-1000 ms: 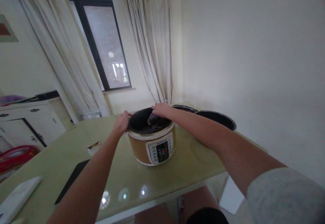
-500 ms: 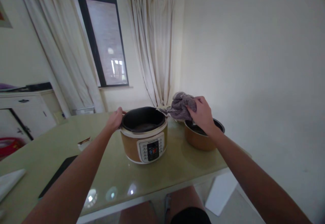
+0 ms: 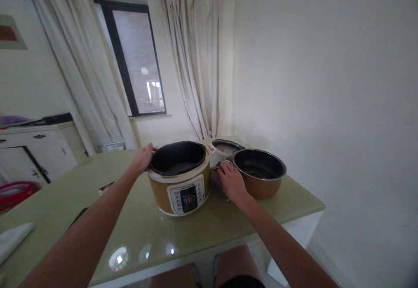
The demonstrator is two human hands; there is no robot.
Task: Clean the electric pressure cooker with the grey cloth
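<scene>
A gold and white electric cooker (image 3: 157, 192) with a dark interior and a front control panel stands on the table. My left hand (image 3: 143, 158) is closed on its left rim, the fingertips partly hidden behind it. My right hand (image 3: 232, 178) grips a grey-purple cloth (image 3: 217, 179) low at the cooker's right side, between the cooker and a brown inner pot (image 3: 263, 188). That pot is dark inside with a shiny rim. Behind them the cooker's round lid (image 3: 225, 147) lies tilted back, close to the cooker's right rear.
The glossy greenish table (image 3: 130, 235) has its right edge near the wall. On the left lie a white flat object (image 3: 15, 238), a dark flat object (image 3: 78, 216) partly behind my forearm, and a small packet (image 3: 106, 187). Curtains (image 3: 199, 61) hang behind.
My right hand has brought the cloth down and left, from above the brown pot to the cooker's right side. The pot and lid show more fully. My left hand stays at the cooker's rim.
</scene>
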